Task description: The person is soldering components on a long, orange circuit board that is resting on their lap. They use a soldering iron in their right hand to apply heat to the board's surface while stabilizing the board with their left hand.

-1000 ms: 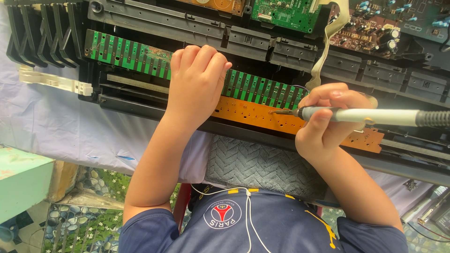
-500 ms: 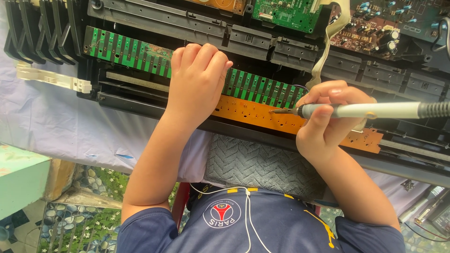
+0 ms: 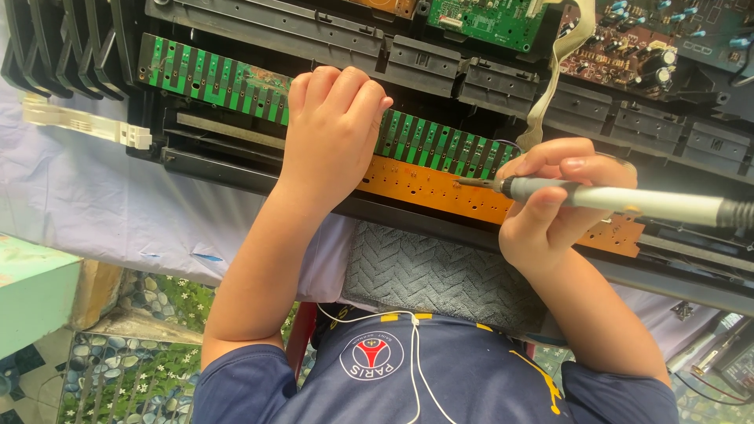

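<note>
My left hand (image 3: 330, 129) rests with curled fingers on a long green circuit strip (image 3: 212, 78) inside an opened black keyboard chassis (image 3: 259, 35). My right hand (image 3: 550, 204) grips a grey soldering iron (image 3: 628, 200) like a pen. Its metal tip touches an orange circuit board (image 3: 428, 184) that lies just below the green strip. The iron's dark cord end runs off the right edge.
A green board (image 3: 491, 20) and a brown component board (image 3: 652, 47) sit at the top, with a pale ribbon cable (image 3: 558, 71) between. Black keys (image 3: 55, 47) stack at top left above a white plastic strip (image 3: 78, 122). A grey cloth (image 3: 440, 275) lies near me.
The view has shifted slightly. Both hands hold about the same places, and the iron's tip stays on the orange board.
</note>
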